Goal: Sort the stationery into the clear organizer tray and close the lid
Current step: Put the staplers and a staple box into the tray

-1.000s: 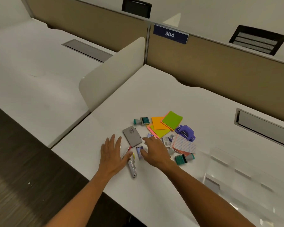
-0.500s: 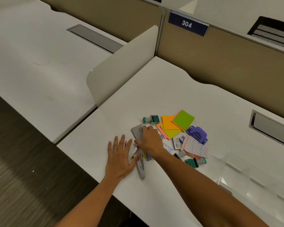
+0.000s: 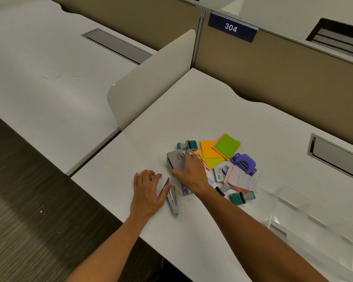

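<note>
A heap of stationery lies on the white desk (image 3: 192, 110). My right hand (image 3: 192, 171) is closed on a flat grey box (image 3: 175, 159), tilting its edge up off the desk. My left hand (image 3: 148, 189) lies with fingers curled over a small grey item with red ends (image 3: 162, 185); whether it grips it is unclear. A silver stapler (image 3: 174, 202) lies just right of that hand. Further right are green and orange sticky notes (image 3: 218, 151), a purple hole punch (image 3: 244, 162), a lined label pad (image 3: 240, 179) and teal stamps (image 3: 189, 145). The clear organizer tray (image 3: 314, 216) sits at the right.
A cream divider panel (image 3: 151, 78) stands at the desk's left edge, with a neighbouring desk (image 3: 39, 68) beyond it. A tan partition with a "304" sign (image 3: 231, 28) backs the desk. A grey cable hatch (image 3: 338, 155) is at the far right. Dark floor (image 3: 29, 200) lies below.
My right hand moved from the small items up to the grey box and closed on it, lifting its edge. My left hand's fingers curled over the small grey item. The camera shifted closer.
</note>
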Tool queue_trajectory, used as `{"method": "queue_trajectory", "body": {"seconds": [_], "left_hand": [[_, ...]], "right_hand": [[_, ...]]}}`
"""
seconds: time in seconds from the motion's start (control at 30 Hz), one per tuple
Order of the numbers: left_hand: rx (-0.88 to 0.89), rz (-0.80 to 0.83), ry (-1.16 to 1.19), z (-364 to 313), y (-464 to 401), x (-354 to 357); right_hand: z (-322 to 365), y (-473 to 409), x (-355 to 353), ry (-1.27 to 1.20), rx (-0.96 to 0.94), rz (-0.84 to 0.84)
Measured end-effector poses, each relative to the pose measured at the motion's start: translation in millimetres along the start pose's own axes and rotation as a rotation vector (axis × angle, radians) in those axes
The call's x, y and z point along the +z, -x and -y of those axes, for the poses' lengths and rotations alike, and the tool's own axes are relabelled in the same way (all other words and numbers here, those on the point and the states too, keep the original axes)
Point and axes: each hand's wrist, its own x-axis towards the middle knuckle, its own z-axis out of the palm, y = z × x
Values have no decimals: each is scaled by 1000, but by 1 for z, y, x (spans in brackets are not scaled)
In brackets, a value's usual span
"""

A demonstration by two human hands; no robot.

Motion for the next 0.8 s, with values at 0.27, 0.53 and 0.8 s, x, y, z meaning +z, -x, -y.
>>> {"method": "queue_trajectory", "body": {"seconds": [0.27,0.53,0.8], "left_hand": [[-49,-67,264,-8,5,-11],[-120,-163,359,-15,8,-21],[-551,-209,795,-47,3,-43]], "right_hand": [[-35,40,-29,-339,36,-47],[-73,74,-60,-784,179,-85],[-120,112,-94,-902,172,-149]]}}
